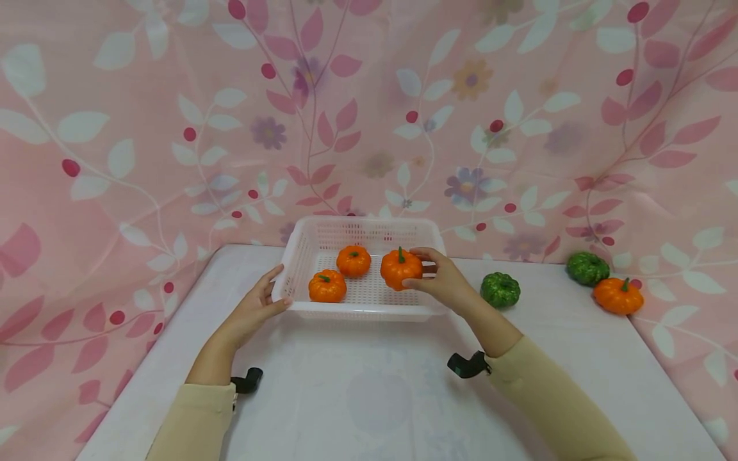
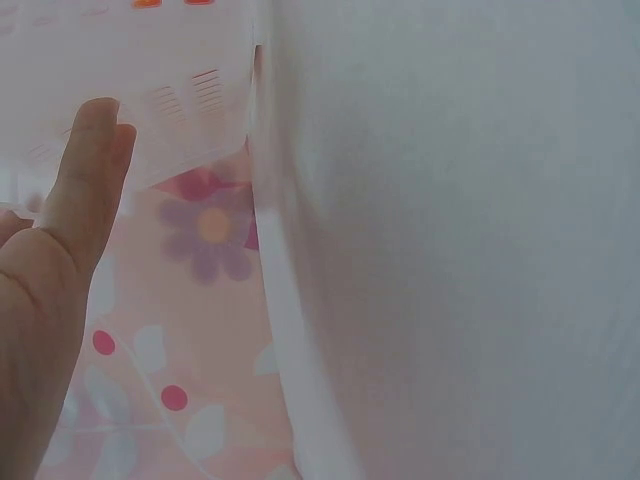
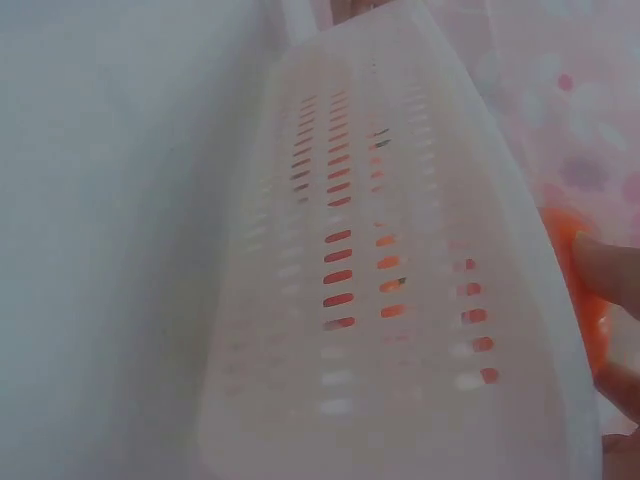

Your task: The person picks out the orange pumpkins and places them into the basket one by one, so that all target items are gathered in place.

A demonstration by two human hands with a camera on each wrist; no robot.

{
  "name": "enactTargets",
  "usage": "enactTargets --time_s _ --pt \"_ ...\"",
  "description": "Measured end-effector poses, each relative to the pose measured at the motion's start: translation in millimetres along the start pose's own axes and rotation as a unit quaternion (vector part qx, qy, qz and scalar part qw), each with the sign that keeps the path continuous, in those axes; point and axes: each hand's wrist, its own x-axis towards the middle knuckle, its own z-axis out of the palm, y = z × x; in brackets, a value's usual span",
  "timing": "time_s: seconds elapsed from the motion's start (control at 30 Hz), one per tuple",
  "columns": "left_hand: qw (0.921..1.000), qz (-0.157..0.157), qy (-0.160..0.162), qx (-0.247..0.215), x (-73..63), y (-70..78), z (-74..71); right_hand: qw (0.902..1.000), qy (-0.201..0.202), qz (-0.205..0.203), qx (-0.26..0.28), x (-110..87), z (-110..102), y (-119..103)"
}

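Note:
In the head view, my right hand (image 1: pixel 444 278) grips an orange mini pumpkin (image 1: pixel 399 269) with a green stem from its right side, over the right half of a white plastic basket (image 1: pixel 363 309). The right wrist view shows the pumpkin (image 3: pixel 575 285) between fingers and thumb at the basket's rim (image 3: pixel 530 240). Against the basket's left end rests my left hand (image 1: pixel 254 310), fingers straight and thumb at the near corner. Two more orange pumpkins, one at front left (image 1: pixel 327 288) and one behind it (image 1: pixel 353 262), lie in the basket.
Right of the basket, a green pumpkin (image 1: pixel 500 291) sits on the white-covered table (image 1: pixel 369 384). Farther right, another green pumpkin (image 1: pixel 587 267) and an orange pumpkin (image 1: pixel 619 296) lie together near the table's edge. A pink floral cloth (image 1: pixel 369 128) hangs behind.

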Motion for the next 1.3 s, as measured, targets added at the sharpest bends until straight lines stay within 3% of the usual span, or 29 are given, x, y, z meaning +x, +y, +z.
enactTargets --time_s 0.5,0.97,1.3 --pt "1.0000 -0.005 0.001 0.004 -0.5 0.3 -0.5 0.9980 -0.052 0.001 -0.035 26.6 17 0" --pt "0.9999 0.009 -0.006 0.004 0.5 -1.5 0.3 0.9918 -0.086 0.058 -0.074 42.9 28 6" --pt "1.0000 0.006 -0.003 0.000 0.8 -2.3 -0.3 0.9874 -0.103 0.049 -0.110 56.2 27 7"
